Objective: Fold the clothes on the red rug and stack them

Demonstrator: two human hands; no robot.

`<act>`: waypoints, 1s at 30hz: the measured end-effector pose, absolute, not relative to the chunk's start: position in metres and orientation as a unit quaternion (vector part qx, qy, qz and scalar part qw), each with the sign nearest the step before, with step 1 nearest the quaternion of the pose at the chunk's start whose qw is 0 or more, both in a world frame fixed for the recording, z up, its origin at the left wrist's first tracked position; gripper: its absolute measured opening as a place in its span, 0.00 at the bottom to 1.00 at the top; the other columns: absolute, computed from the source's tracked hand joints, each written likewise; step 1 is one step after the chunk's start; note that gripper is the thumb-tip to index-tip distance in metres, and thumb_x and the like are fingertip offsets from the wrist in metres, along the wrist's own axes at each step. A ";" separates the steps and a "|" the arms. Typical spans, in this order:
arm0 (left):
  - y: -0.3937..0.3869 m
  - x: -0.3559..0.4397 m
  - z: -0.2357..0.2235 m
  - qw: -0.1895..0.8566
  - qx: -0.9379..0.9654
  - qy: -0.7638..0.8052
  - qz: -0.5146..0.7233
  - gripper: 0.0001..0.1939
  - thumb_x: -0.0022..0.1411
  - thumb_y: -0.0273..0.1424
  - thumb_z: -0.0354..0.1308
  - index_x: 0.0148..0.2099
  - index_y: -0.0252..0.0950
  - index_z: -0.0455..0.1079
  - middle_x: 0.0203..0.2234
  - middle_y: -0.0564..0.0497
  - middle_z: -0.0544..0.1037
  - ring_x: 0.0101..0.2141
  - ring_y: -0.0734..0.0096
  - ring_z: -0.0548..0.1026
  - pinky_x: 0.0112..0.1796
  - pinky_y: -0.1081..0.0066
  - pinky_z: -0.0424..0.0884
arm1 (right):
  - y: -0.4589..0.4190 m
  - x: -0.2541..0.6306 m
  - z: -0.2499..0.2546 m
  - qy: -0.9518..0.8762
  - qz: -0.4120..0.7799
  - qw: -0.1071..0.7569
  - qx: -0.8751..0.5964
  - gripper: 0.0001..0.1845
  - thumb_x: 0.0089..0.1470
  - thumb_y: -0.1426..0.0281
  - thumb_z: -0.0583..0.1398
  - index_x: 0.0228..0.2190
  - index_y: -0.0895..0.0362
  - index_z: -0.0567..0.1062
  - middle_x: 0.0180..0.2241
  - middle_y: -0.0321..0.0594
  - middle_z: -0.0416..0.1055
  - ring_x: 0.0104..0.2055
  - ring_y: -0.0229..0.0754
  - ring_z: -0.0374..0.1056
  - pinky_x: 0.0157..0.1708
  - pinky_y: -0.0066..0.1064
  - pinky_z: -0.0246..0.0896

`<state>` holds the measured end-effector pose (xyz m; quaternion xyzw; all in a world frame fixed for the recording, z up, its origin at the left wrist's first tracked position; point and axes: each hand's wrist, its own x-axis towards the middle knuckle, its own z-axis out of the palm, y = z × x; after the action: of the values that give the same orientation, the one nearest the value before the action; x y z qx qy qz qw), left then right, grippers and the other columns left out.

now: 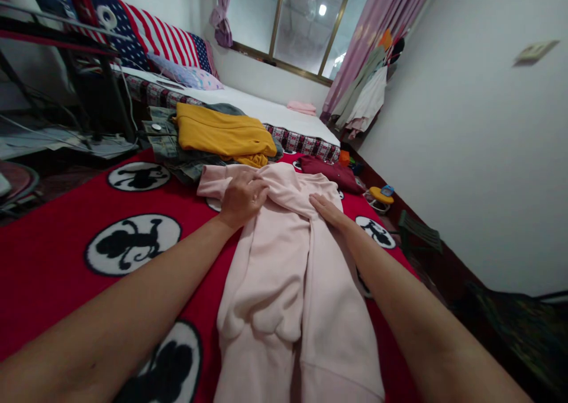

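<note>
— How does the pink garment point(275, 261) look?
— It is pale, lying lengthwise on the red blanket point(57, 273), with wrinkles and 1 long edge running down it.
— And the 2 hands?
— Both arms reach forward. The left hand point(243, 199) is on its upper part, fingers bent, half closed; I cannot tell if it pinches the cloth. The right hand point(327, 209) lies open, fingers nearly straight, gripping nothing.
— Beyond?
— A yellow garment point(222, 132) lies near, on the left.
</note>
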<state>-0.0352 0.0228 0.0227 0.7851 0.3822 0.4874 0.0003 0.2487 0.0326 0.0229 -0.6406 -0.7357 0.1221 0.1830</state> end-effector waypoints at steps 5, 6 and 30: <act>-0.001 -0.012 0.019 0.063 0.905 0.230 0.352 0.12 0.66 0.35 0.53 0.36 0.36 0.75 0.33 0.47 0.76 0.38 0.66 0.73 0.42 0.67 0.68 | -0.012 0.232 0.017 -0.685 0.061 0.354 -0.634 0.29 0.57 0.51 0.54 0.47 0.61 0.74 0.49 0.50 0.74 0.52 0.49 0.68 0.53 0.41 0.61; -0.004 -0.007 0.016 0.079 0.913 0.216 0.337 0.11 0.65 0.36 0.54 0.37 0.36 0.75 0.35 0.47 0.76 0.38 0.66 0.73 0.42 0.68 0.68 | -0.021 0.226 0.016 -0.689 0.037 0.370 -0.621 0.29 0.56 0.52 0.55 0.49 0.61 0.74 0.51 0.52 0.72 0.54 0.50 0.67 0.55 0.42 0.60; -0.182 -0.072 0.095 0.158 0.969 0.178 0.068 0.21 0.53 0.37 0.65 0.50 0.41 0.72 0.42 0.45 0.77 0.47 0.55 0.73 0.47 0.65 0.68 | -0.046 0.198 0.007 -0.757 0.046 0.185 -0.625 0.30 0.64 0.55 0.48 0.63 0.50 0.59 0.69 0.38 0.46 0.70 0.48 0.41 0.66 0.47 0.39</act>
<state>-0.0721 -0.1819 0.0945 0.9689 0.1779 0.0679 0.1577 0.1977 -0.0460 0.0067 -0.6249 -0.7571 0.0459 0.1848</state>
